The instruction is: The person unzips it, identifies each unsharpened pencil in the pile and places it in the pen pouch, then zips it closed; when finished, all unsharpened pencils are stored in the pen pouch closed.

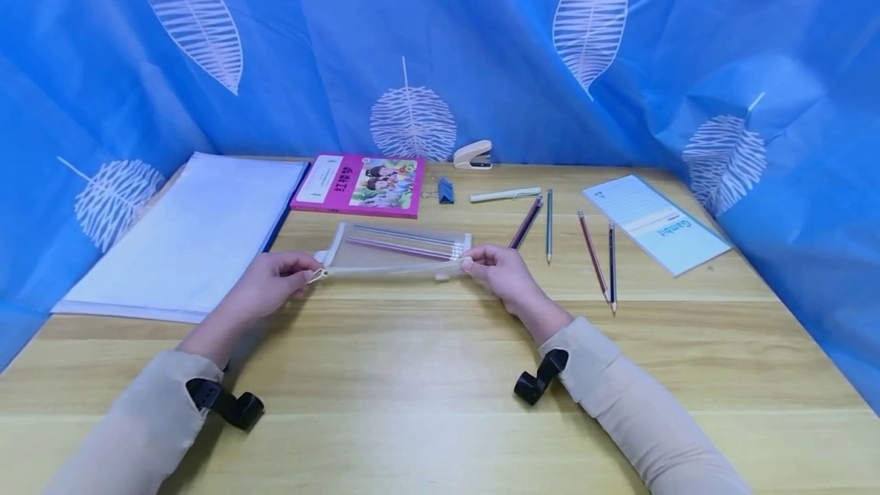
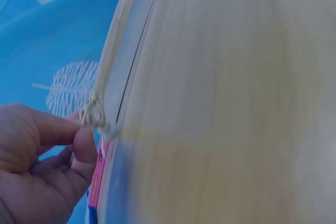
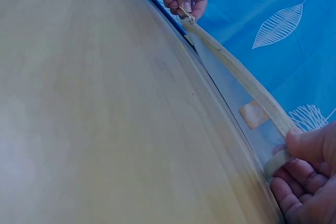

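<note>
A translucent zip pencil case (image 1: 392, 272) is stretched between both hands above the table, and several pencils (image 1: 406, 243) show through it. My left hand (image 1: 268, 285) pinches its left end, where a looped cord pull (image 2: 93, 113) hangs at the zip between thumb and forefinger. At the opposite end my right hand (image 1: 505, 281) grips the top corner, thumb on the zip band (image 3: 236, 69). A small pale tag (image 3: 254, 115) sits beside the zip close to the right hand.
White paper sheets (image 1: 192, 235) lie on the left, a pink book (image 1: 357, 188) behind the case. Further back are a blue binder clip (image 1: 445, 190), a stapler (image 1: 473, 155) and a pale pen (image 1: 505, 195). Loose pencils (image 1: 593, 254) and a notepad (image 1: 656, 224) lie on the right.
</note>
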`<state>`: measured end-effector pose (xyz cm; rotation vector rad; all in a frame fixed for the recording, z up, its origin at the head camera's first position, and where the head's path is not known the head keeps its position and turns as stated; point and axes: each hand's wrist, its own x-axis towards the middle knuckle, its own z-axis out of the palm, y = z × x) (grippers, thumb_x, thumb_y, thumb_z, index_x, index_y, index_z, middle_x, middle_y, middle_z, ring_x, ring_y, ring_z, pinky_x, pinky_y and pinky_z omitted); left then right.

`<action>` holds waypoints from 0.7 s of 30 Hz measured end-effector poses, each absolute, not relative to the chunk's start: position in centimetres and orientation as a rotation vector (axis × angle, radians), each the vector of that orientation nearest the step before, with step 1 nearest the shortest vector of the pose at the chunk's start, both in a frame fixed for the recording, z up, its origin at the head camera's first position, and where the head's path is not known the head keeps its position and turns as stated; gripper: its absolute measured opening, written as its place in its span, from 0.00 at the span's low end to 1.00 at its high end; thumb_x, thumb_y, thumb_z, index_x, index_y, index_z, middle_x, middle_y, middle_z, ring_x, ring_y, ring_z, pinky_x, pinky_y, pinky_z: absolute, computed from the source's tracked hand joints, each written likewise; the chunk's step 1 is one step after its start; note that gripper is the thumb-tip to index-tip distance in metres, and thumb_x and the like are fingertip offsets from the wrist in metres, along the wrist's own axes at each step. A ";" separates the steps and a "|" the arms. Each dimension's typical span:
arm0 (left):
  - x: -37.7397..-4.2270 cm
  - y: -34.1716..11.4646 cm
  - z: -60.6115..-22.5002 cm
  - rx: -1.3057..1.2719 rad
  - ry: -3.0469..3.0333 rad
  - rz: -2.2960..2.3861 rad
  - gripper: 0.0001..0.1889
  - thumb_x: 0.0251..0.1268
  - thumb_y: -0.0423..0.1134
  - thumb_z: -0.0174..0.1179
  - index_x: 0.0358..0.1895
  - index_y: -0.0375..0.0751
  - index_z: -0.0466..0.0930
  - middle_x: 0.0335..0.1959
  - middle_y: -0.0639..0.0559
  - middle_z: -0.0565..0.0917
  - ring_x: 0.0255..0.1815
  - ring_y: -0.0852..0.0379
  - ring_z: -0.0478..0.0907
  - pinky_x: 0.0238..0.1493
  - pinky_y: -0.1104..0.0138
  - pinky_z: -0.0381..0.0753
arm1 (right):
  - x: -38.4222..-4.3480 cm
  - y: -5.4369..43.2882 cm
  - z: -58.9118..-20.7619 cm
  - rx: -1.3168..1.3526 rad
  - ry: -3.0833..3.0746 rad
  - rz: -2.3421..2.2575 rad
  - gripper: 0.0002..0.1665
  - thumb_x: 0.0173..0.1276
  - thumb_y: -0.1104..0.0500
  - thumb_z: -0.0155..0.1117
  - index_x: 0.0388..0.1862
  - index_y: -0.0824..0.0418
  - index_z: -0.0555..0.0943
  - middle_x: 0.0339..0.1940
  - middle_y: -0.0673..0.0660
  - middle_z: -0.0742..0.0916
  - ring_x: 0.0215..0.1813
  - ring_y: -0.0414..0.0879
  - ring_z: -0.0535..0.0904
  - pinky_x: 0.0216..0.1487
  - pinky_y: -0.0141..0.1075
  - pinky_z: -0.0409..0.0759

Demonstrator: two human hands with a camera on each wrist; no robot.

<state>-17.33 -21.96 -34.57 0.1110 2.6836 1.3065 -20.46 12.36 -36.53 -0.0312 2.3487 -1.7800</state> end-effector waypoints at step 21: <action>-17.8 -23.2 -35.0 0.088 2.653 1.426 0.12 0.67 0.29 0.49 0.48 0.26 0.75 0.34 0.47 0.78 0.29 0.65 0.73 0.31 0.71 0.76 | -20.5 12.6 -36.8 -0.100 2.358 -1.781 0.07 0.64 0.65 0.60 0.41 0.65 0.80 0.38 0.55 0.84 0.41 0.44 0.74 0.43 0.32 0.73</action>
